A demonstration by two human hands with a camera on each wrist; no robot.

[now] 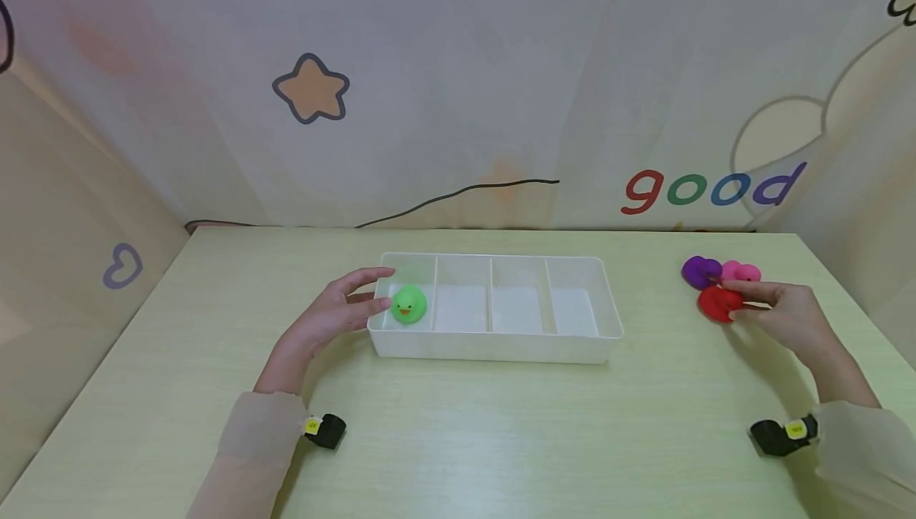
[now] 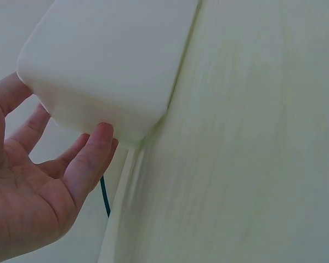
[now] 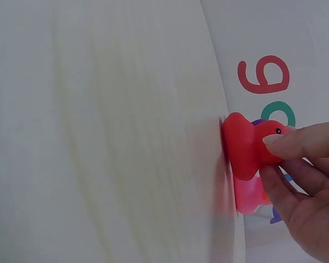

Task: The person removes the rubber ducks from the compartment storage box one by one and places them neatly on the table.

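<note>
A white tray (image 1: 494, 348) with a row of compartments stands mid-table, and a green rubber duck (image 1: 409, 304) sits in its leftmost one. My left hand (image 1: 336, 308) is at the tray's left end, its fingers spread and fairly straight; in the left wrist view the fingertips (image 2: 103, 130) rest against the end wall. On the right, my right hand (image 1: 787, 316) pinches a red rubber duck (image 3: 242, 147) by its head between thumb and fingers. Just behind the red duck are a purple duck (image 1: 700, 273) and a pink duck (image 1: 747, 273), partly hidden in the right wrist view.
A printed cloth (image 1: 458, 90) hangs along the table's far edge, with more cloth at both sides. The pale wooden table (image 1: 487, 439) stretches in front of the tray and between it and the ducks. A black wrist camera (image 1: 327, 431) is on the left sleeve.
</note>
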